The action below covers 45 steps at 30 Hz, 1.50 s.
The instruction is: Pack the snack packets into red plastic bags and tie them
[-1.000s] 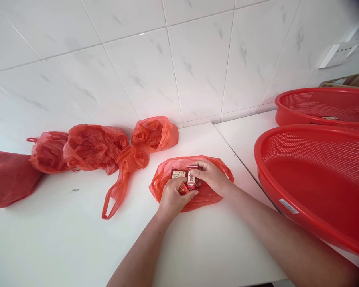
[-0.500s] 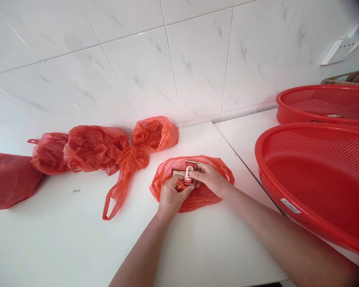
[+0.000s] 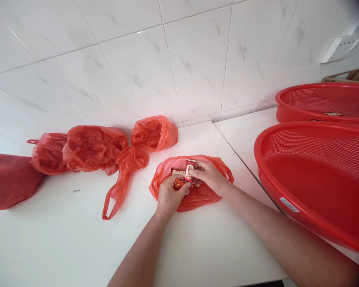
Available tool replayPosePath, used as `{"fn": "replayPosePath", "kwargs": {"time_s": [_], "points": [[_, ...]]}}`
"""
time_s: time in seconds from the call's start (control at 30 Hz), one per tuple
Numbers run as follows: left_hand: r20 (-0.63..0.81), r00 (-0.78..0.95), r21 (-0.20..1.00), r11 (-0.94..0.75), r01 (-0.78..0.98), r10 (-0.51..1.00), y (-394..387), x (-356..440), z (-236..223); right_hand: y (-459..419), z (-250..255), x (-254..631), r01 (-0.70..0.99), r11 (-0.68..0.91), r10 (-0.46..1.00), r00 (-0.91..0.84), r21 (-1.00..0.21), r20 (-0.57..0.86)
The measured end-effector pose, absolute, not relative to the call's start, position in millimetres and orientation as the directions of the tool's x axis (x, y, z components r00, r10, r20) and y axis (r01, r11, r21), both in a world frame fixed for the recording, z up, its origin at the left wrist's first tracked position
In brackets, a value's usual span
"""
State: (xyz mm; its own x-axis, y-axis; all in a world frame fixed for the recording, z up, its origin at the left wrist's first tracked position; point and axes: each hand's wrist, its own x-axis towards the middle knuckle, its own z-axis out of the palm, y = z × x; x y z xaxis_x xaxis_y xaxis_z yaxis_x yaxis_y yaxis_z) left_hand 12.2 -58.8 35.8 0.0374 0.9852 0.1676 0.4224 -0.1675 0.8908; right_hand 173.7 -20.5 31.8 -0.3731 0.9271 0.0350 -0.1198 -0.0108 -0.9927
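My right hand (image 3: 208,175) pinches a small red and white wrapped snack (image 3: 190,170), held upright over a red plastic bag (image 3: 202,201). Close beside it on the left, my left hand (image 3: 169,193) has its thumb and fingers closed on a small orange-red packet (image 3: 178,183). A dark red packet with a cream label (image 3: 178,172) shows just behind the left fingertips; whether that hand touches it I cannot tell. The bag lies spread with its mouth open on the white table, under both hands. Parts of other small wrappers show between the hands.
Crumpled red plastic bags (image 3: 92,147) stand along the tiled wall, one with a handle (image 3: 109,205) trailing forward. A fuller red bag (image 3: 10,181) is at far left. Two red plastic baskets (image 3: 272,175) stand at right, before a cardboard box (image 3: 351,75). A seam crosses the table.
My left thumb has shifted slightly left, away from the red and white snack, so more of the wrappers between the hands shows. My right hand keeps its hold.
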Motion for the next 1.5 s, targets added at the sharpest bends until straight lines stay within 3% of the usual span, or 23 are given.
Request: {"fn": "replayPosePath", "kwargs": {"time_s": [1.5], "points": [[0.142,0.011,0.893,-0.133,0.431,0.99,-59.4,11.4,35.4,-21.4,33.5,172.8,-0.1,-0.018,0.93,-0.368,-0.995,0.02]]}}
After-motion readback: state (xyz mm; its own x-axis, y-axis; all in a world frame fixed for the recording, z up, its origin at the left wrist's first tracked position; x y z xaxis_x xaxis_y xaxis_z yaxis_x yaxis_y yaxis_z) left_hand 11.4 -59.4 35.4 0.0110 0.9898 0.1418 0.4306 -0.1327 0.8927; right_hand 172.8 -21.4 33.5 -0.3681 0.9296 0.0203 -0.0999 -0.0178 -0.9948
